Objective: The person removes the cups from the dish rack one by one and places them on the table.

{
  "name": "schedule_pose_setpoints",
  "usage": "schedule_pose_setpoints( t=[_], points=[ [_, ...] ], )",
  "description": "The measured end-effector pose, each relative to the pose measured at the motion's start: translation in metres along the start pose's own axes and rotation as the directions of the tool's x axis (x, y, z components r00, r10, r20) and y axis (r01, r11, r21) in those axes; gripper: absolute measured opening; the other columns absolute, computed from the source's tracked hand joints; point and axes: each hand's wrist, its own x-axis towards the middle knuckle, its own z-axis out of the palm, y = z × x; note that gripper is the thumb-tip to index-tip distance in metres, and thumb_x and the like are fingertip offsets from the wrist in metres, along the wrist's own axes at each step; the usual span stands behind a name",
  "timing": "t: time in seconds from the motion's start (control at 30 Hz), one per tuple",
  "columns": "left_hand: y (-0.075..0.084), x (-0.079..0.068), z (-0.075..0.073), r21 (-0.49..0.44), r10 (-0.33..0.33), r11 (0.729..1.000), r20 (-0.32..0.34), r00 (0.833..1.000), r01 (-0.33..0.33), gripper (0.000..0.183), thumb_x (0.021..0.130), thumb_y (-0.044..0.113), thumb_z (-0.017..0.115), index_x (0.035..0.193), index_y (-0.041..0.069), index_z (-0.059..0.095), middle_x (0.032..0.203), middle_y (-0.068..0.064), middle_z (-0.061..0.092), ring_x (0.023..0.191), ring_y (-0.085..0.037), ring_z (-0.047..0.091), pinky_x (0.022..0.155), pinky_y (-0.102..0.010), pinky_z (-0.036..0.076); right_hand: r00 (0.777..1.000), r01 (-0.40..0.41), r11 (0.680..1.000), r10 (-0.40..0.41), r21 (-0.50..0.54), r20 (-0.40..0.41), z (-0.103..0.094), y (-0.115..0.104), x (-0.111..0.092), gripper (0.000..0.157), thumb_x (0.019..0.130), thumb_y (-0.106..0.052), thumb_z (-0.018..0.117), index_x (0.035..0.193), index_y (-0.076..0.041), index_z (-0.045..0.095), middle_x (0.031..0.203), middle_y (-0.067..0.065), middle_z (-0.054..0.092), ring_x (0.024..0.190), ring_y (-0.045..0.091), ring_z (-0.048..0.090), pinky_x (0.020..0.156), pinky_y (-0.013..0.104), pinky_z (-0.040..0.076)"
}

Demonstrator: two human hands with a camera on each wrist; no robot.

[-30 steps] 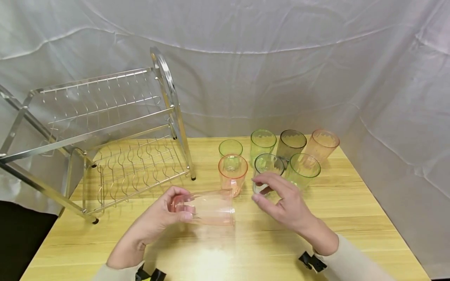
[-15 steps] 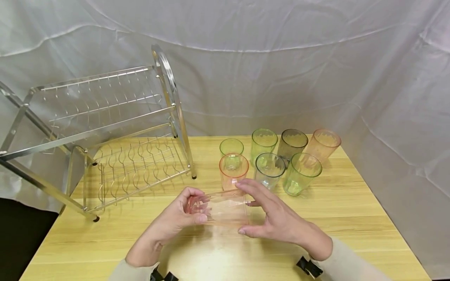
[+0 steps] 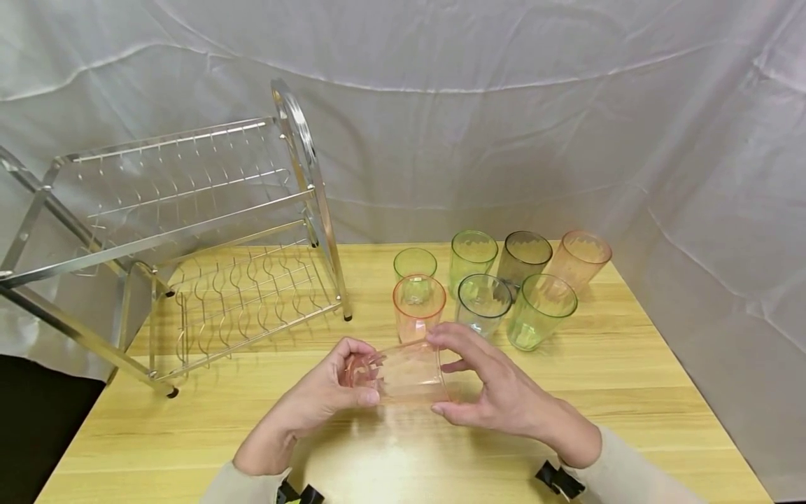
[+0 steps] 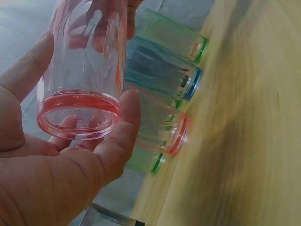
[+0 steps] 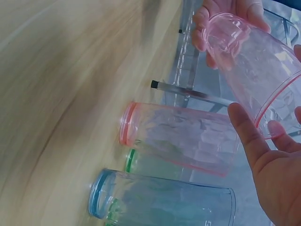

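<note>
A clear pink tumbler (image 3: 409, 373) lies sideways in the air above the table, its base to the left and its mouth to the right. My left hand (image 3: 327, 385) grips it round the thick base, thumb in front; the left wrist view shows the fingers about the reddish bottom ring (image 4: 77, 115). At the other end, my right hand (image 3: 497, 385) holds the rim between thumb and fingers. In the right wrist view the thumb and fingers lie along the tumbler's rim (image 5: 277, 96). Just behind stands an upright pink-orange tumbler (image 3: 415, 315).
More tumblers stand upright behind: a bluish one (image 3: 483, 308), a yellow-green one (image 3: 540, 315), two greener ones, a dark grey one (image 3: 525, 259) and a pale orange one (image 3: 579, 259). A two-tier metal dish rack (image 3: 245, 245) takes up the left side of the wooden table (image 3: 617, 392).
My left hand has carried the tumbler to the right. My right hand has come left and down from beside the bluish tumbler to the held tumbler's rim.
</note>
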Motion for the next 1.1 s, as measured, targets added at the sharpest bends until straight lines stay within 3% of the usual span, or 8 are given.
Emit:
schedule_pose_setpoints(
  t=[0.23, 0.33, 0.47, 0.6, 0.7, 0.8, 0.93, 1.1],
  points=[
    [-0.001, -0.001, -0.001, 0.093, -0.032, 0.995, -0.040, 0.999, 0.035, 0.072, 0.090, 0.009, 0.082, 0.142, -0.005, 0.035, 0.141, -0.021, 0.052, 0.122, -0.027, 0.064, 0.101, -0.031, 0.057, 0.998, -0.046, 0.998, 0.047, -0.034, 0.035, -0.010, -0.004, -0.004, 0.075, 0.084, -0.011, 0.088, 0.149, -0.009, 0.052, 0.148, 0.018, 0.049, 0.129, 0.025, 0.059, 0.089, 0.038, 0.065],
    [0.004, -0.004, -0.005, 0.189, -0.048, 0.979, -0.132, 0.990, 0.073, 0.070, 0.091, 0.011, 0.081, 0.145, -0.001, 0.037, 0.149, -0.027, 0.044, 0.131, -0.035, 0.057, 0.104, -0.033, 0.055, 0.996, -0.063, 0.992, 0.069, -0.113, 0.052, -0.024, -0.006, -0.006, 0.073, 0.084, -0.013, 0.088, 0.148, -0.011, 0.054, 0.149, 0.014, 0.050, 0.129, 0.022, 0.059, 0.090, 0.034, 0.064],
    [0.015, -0.011, -0.017, 0.346, -0.003, 0.931, -0.314, 0.950, 0.117, 0.057, 0.093, 0.017, 0.080, 0.140, 0.006, 0.050, 0.144, -0.022, 0.054, 0.131, -0.034, 0.057, 0.105, -0.038, 0.055, 0.984, -0.124, 0.944, 0.156, -0.306, 0.083, -0.045, -0.011, -0.009, 0.074, 0.082, -0.021, 0.090, 0.148, -0.018, 0.056, 0.149, 0.007, 0.053, 0.120, 0.018, 0.064, 0.088, 0.030, 0.062],
    [0.032, -0.019, -0.032, 0.543, 0.141, 0.823, -0.478, 0.867, 0.166, 0.040, 0.097, 0.020, 0.077, 0.131, 0.008, 0.061, 0.135, -0.015, 0.065, 0.127, -0.032, 0.062, 0.107, -0.045, 0.056, 0.954, -0.181, 0.846, 0.276, -0.502, 0.120, -0.066, -0.019, -0.013, 0.078, 0.078, -0.031, 0.092, 0.148, -0.027, 0.057, 0.145, -0.001, 0.058, 0.118, 0.015, 0.065, 0.089, 0.037, 0.061],
    [0.044, -0.025, -0.043, 0.668, 0.247, 0.708, -0.539, 0.806, 0.230, 0.036, 0.100, 0.019, 0.073, 0.132, 0.006, 0.063, 0.136, -0.017, 0.065, 0.126, -0.038, 0.064, 0.106, -0.054, 0.055, 0.927, -0.191, 0.792, 0.339, -0.580, 0.158, -0.082, -0.026, -0.017, 0.080, 0.076, -0.032, 0.091, 0.148, -0.029, 0.057, 0.141, -0.005, 0.060, 0.120, 0.014, 0.063, 0.091, 0.040, 0.060],
    [0.051, -0.030, -0.053, 0.765, 0.328, 0.571, -0.547, 0.770, 0.299, 0.041, 0.100, 0.019, 0.071, 0.137, 0.004, 0.061, 0.141, -0.022, 0.062, 0.127, -0.046, 0.060, 0.105, -0.064, 0.051, 0.889, -0.215, 0.755, 0.414, -0.619, 0.196, -0.098, -0.032, -0.021, 0.078, 0.076, -0.031, 0.089, 0.148, -0.029, 0.059, 0.137, -0.010, 0.061, 0.116, 0.009, 0.063, 0.090, 0.037, 0.060],
    [0.053, -0.033, -0.062, 0.824, 0.370, 0.443, -0.526, 0.766, 0.353, 0.054, 0.100, 0.019, 0.070, 0.148, 0.002, 0.054, 0.149, -0.030, 0.054, 0.135, -0.053, 0.050, 0.108, -0.071, 0.042, 0.798, -0.299, 0.700, 0.556, -0.648, 0.233, -0.121, -0.037, -0.029, 0.072, 0.078, -0.036, 0.087, 0.145, -0.028, 0.061, 0.135, -0.010, 0.063, 0.114, 0.013, 0.066, 0.087, 0.038, 0.059],
    [0.050, -0.034, -0.068, 0.833, 0.318, 0.399, -0.518, 0.794, 0.383, 0.067, 0.101, 0.022, 0.069, 0.158, 0.000, 0.042, 0.157, -0.034, 0.044, 0.143, -0.058, 0.040, 0.116, -0.074, 0.033, 0.695, -0.409, 0.608, 0.691, -0.680, 0.200, -0.149, -0.026, -0.044, 0.077, 0.075, -0.041, 0.089, 0.144, -0.019, 0.062, 0.134, 0.012, 0.067, 0.114, 0.033, 0.069, 0.089, 0.055, 0.060]
  ],
)
